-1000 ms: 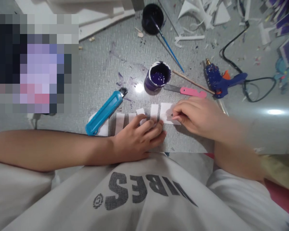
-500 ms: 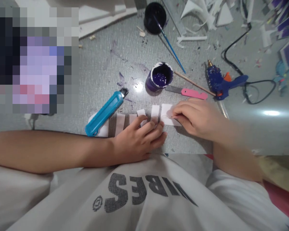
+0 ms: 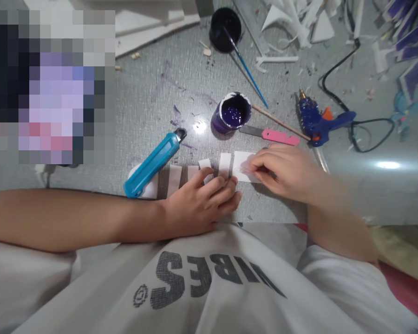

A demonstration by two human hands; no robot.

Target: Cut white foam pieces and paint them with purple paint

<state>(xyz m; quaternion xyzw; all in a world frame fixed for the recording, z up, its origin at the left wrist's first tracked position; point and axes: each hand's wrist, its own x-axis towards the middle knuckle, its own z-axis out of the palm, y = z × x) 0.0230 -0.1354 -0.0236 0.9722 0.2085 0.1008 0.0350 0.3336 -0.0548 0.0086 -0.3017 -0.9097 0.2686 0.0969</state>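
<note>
Upside down on the white shirt (image 3: 125, 283), "IBES" can be read, the preceding letter being distorted by folds. White strips (image 3: 225, 162) are touched by the loosely spread left grip (image 3: 204, 202). The right grip (image 3: 284, 171) is pinched narrow at a white card (image 3: 242, 159); whether anything is held cannot be told. Beyond it, a pink-handled knife (image 3: 280, 137) and blue glue gun (image 3: 313, 118) are placed.

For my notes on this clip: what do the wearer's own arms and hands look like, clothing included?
The left hand and right hand are ungloved, with no ring or watch showing, though the right wrist is blurred. No sleeve covers the left forearm or right forearm. The shirt is white, with dark lettering and a small round mark.
</note>
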